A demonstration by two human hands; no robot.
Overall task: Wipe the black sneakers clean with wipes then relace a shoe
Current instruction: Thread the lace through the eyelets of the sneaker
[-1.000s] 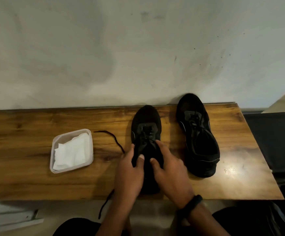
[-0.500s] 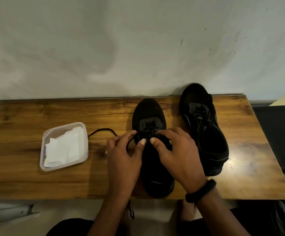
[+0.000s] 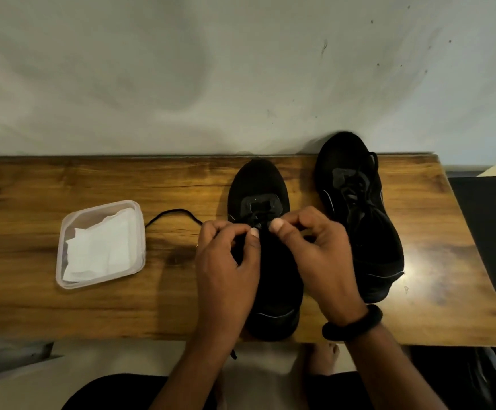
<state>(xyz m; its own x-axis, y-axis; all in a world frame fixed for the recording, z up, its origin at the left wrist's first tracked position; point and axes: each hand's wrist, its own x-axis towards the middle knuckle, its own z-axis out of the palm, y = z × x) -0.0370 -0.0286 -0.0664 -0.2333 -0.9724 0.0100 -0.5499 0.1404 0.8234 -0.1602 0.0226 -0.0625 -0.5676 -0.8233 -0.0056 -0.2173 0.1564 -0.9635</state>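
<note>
Two black sneakers stand toes to the wall on the wooden table (image 3: 63,309). The left sneaker (image 3: 260,184) is under both my hands. My left hand (image 3: 226,267) pinches the black shoelace (image 3: 175,213) at the eyelets, thumb and forefinger closed. A free end of that lace loops out to the left across the wood. My right hand (image 3: 320,255), with a black band at the wrist, pinches the lace on the other side of the tongue. The right sneaker (image 3: 359,214) stands laced, untouched, beside my right hand.
A clear plastic tub (image 3: 63,241) with white wipes (image 3: 99,247) sits left of the shoes. The table ends at a pale wall behind and at its front edge near my knees. A dark surface (image 3: 489,232) lies beyond the table's right edge.
Both hands moved up from the sneaker's middle to its front eyelets and closed on the lace. The free lace end slid closer and curled into a loop.
</note>
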